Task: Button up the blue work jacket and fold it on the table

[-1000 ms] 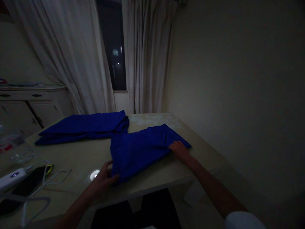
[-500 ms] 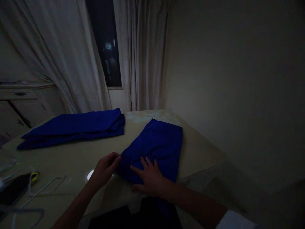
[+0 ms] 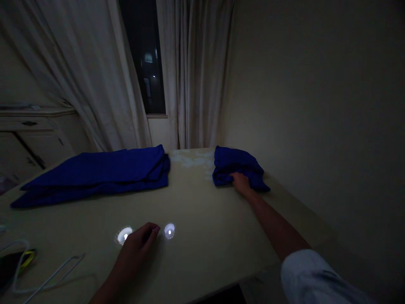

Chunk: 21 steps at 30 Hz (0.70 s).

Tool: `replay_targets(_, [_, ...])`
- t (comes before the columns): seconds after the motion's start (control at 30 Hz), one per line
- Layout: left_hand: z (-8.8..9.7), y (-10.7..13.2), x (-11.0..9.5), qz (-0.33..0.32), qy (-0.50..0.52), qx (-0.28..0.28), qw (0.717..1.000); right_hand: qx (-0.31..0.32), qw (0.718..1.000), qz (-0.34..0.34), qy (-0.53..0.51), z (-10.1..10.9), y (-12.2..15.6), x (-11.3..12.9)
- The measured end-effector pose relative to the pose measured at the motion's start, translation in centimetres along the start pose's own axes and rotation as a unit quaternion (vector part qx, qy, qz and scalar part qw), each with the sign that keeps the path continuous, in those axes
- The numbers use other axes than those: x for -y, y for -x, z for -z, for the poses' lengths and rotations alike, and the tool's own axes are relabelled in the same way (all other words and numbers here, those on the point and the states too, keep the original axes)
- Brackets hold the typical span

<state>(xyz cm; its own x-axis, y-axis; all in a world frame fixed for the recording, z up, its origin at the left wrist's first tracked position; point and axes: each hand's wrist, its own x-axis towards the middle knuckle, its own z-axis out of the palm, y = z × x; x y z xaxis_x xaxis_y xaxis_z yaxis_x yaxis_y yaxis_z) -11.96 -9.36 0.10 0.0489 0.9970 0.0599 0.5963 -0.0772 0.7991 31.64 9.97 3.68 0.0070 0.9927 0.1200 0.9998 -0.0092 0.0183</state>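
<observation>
A bunched blue cloth garment [image 3: 238, 158] lies near the far right edge of the table, crumpled and folded over itself. My right hand [image 3: 241, 183] reaches forward to its near side, fingers closed on the fabric and thumb side partly hidden in the folds. Low over the middle-left of the table, my left hand [image 3: 139, 240] has its fingers curled together, with nothing visible in them. A second blue garment [image 3: 104, 171], folded long and flat, rests on the left far side of the table, apart from both hands.
Two bright round spots of light [image 3: 169, 231] show on the pale tabletop [image 3: 196, 253] beside my left hand. White cable [image 3: 53, 276] and a dark object with a yellow edge [image 3: 15, 266] lie at lower left. Behind stand curtains [image 3: 196, 76] and a cabinet [image 3: 34, 135]; a wall [image 3: 300, 105] rises at right.
The right-hand blue garment has moved away from me toward the far right edge and become bunched, with my right hand on it. My left hand has let go of it and sits lower.
</observation>
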Motion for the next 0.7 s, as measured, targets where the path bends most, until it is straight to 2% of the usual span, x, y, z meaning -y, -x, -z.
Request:
replay_targets(0.07, [0.3,0.2,0.0,0.003,0.000,0.005,1.000,-0.011,0.999,0.032,-0.028,-1.2,0.9,-1.8])
replay_targets(0.13, [0.5,0.0,0.1,0.000,-0.003,0.013,1.000,-0.028,0.996,0.059,-0.061,-2.4,2.0,-4.9])
replay_targets(0.17, [0.6,-0.5,0.1,-0.005,-0.010,0.021,1.000,-0.040,0.996,0.048,-0.069,-3.0,2.6,-6.7])
replay_targets(0.23, [0.7,-2.3,0.2,-0.023,-0.041,0.026,0.999,-0.076,0.995,-0.028,-0.060,-4.0,3.6,-10.1])
replay_targets(0.3, [0.9,-5.4,0.3,-0.053,-0.093,-0.002,0.994,-0.118,0.988,-0.088,-0.039,-4.8,4.6,-12.3])
replay_targets(0.4, [1.4,-11.7,0.4,-0.094,-0.192,-0.093,0.973,-0.149,0.985,-0.077,-0.036,-5.5,5.7,-13.0])
replay_targets(0.5, [2.6,-17.5,0.8,-0.073,-0.305,-0.169,0.934,-0.174,0.980,-0.065,-0.072,-5.5,6.2,-12.4])
replay_targets(0.57, [3.7,-20.1,1.2,-0.026,-0.366,-0.161,0.916,-0.211,0.969,-0.071,-0.111,-5.5,6.2,-12.3])
replay_targets(0.7, [6.4,-22.7,1.8,0.054,-0.414,-0.059,0.907,-0.273,0.941,-0.079,-0.185,-5.7,6.2,-12.8])
